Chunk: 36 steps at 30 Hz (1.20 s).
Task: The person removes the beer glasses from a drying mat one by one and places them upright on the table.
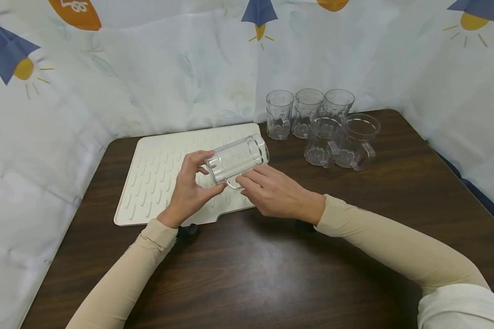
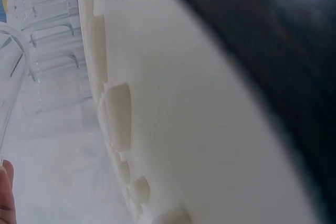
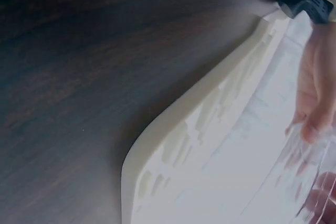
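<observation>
A clear mug (image 1: 236,157) lies tilted on its side in the air over a white ridged drying mat (image 1: 148,183). My left hand (image 1: 191,185) holds its left end, fingers on the upper side and thumb below. At the handle, my right hand (image 1: 273,192) grips with curled fingers. In the right wrist view, part of the mug (image 3: 294,177) shows between the left hand (image 3: 317,87) and some fingertips at the lower right edge. Only a slice of the mug (image 2: 10,72) appears at the left edge of the left wrist view.
Several clear mugs (image 1: 279,114) stand upright in a cluster at the back right, beside the mat. Everything rests on a dark wood table (image 1: 247,274). A white printed cloth (image 1: 168,68) hangs behind and along both sides.
</observation>
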Each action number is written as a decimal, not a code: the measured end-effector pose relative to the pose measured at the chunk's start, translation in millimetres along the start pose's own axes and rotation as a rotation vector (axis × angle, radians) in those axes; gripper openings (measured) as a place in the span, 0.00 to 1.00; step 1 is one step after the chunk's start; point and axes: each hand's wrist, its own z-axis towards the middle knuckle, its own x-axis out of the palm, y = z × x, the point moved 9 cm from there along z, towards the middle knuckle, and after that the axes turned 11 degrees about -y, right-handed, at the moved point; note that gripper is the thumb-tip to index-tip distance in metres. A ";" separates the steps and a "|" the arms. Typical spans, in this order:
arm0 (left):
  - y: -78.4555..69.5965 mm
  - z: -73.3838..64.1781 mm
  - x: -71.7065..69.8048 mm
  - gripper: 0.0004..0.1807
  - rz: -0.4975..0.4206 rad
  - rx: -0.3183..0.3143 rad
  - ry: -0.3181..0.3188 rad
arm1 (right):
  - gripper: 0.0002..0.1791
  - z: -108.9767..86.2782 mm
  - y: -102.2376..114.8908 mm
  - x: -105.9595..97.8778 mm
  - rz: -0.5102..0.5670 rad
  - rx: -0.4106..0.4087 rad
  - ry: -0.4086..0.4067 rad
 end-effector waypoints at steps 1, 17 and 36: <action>0.2 0.1 0.1 0.42 -0.001 0.000 -0.001 | 0.15 -0.3 -2.4 -2.2 0.021 0.024 -0.011; -0.5 2.1 1.8 0.44 -0.132 -0.107 -0.004 | 0.19 -36.8 -62.1 -27.4 0.405 0.635 -0.275; 7.7 0.7 5.3 0.45 -0.224 -0.310 -0.001 | 0.11 -75.5 -63.7 23.2 1.247 1.378 -0.316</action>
